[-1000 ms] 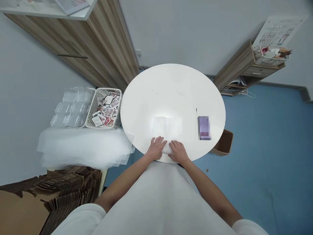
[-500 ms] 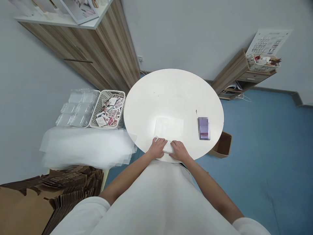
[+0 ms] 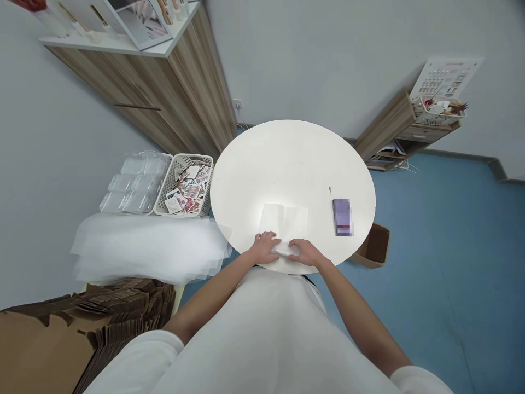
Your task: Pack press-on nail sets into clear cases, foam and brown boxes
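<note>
Two hands, fingers curled, grip one white sheet [image 3: 285, 219] at its near fold — left hand [image 3: 264, 247] beside right hand [image 3: 307, 253]; one purple packet [image 3: 342, 216] lies apart on one round table [image 3: 287, 158].

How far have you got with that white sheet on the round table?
Just begun, it seems. The thin white sheet lies spread on the round white table, its near edge looking turned up. The left hand and right hand press that edge. The far part lies flat, and the purple rectangular pack sits untouched.
</note>
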Demonstrator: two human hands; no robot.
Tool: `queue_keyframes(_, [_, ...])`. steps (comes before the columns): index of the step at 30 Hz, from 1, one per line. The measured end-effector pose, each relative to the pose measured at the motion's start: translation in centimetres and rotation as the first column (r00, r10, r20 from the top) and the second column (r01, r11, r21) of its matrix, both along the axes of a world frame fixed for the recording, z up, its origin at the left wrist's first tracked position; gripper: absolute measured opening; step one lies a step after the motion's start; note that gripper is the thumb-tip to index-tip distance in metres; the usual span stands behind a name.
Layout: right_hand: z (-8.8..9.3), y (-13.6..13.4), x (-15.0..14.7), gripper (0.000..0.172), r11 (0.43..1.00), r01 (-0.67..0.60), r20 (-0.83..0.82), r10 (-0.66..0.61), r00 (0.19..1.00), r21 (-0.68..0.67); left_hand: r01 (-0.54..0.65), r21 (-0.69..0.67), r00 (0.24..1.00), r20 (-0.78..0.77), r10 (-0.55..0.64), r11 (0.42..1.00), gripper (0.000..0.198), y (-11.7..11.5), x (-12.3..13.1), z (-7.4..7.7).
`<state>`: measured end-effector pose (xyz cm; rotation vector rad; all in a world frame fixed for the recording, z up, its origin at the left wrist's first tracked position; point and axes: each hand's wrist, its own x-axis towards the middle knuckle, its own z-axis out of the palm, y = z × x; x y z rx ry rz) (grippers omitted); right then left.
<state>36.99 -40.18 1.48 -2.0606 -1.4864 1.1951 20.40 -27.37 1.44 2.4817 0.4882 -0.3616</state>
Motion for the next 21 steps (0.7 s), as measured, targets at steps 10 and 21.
queue_keyframes(10, [-0.4,0.6,1.2,0.03,0.987,0.158,-0.182,-0.154,0.971,0.008,-0.148,-0.169,0.982,0.094,0.165,0.974,0.034,1.7,-0.8,-1.3])
queue_keyframes(21, [-1.4,2.1,1.9,0.037,0.94,0.336,-0.134,-0.341,0.93,-0.059,-0.354,-0.275,0.925,0.036,0.378,0.894,0.027,4.2,-0.6,-2.4])
